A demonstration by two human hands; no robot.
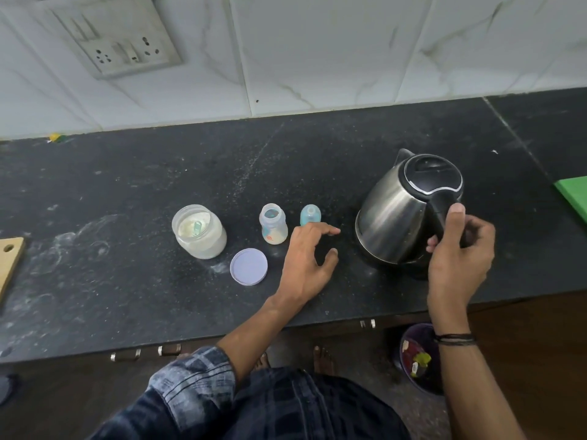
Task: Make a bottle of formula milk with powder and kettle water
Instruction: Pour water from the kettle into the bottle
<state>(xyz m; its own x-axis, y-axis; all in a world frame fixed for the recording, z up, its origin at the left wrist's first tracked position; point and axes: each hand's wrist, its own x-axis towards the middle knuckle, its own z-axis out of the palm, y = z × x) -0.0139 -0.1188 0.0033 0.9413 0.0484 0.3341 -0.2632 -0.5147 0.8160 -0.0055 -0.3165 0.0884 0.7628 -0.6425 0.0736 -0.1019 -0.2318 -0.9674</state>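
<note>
Right grip (457,249) clasps the kettle (397,214) handle near the counter (158,173) front edge, ready for pouring. Left grip (306,262) released, fingers spread, beside the uncapped bottle (273,228), apparently holding powder, mid-counter

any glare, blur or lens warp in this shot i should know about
In the head view the light is soft and even, with faint shadows; a bright streak of glare runs down the steel kettle, gripped by the right hand; the same view's wide lens bows the counter edge and wall tiles; bottle and powder jar look sharp.
</note>
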